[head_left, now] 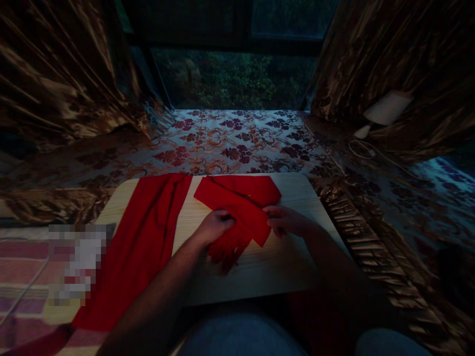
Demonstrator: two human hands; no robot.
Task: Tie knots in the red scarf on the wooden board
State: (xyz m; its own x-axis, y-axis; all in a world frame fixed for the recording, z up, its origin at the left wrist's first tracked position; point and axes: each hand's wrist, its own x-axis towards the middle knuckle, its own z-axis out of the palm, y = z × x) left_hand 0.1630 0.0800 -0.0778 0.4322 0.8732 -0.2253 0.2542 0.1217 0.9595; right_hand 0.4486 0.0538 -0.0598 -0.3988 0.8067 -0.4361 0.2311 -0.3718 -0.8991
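Observation:
A red fringed scarf [241, 205] lies folded on the pale wooden table [289, 267], its bands crossing at an angle. Its fringe [227, 252] spreads toward me. At the scarf's left edge, beside the fringe, my left hand [217, 226] is closed with the cloth between thumb and fingers. My right hand [285, 220] pinches the right edge, fingers bent. To the left, a long red cloth [144, 232] runs down the table and hangs over its near left side; whether it joins the scarf cannot be seen.
Beyond the table is a flower-patterned window seat [237, 133] below a dark window. A white lamp [389, 108] with a cord leans at the right, near brown curtains [371, 54]. A striped cover [24, 272] and a blurred-out item [79, 262] are at the left.

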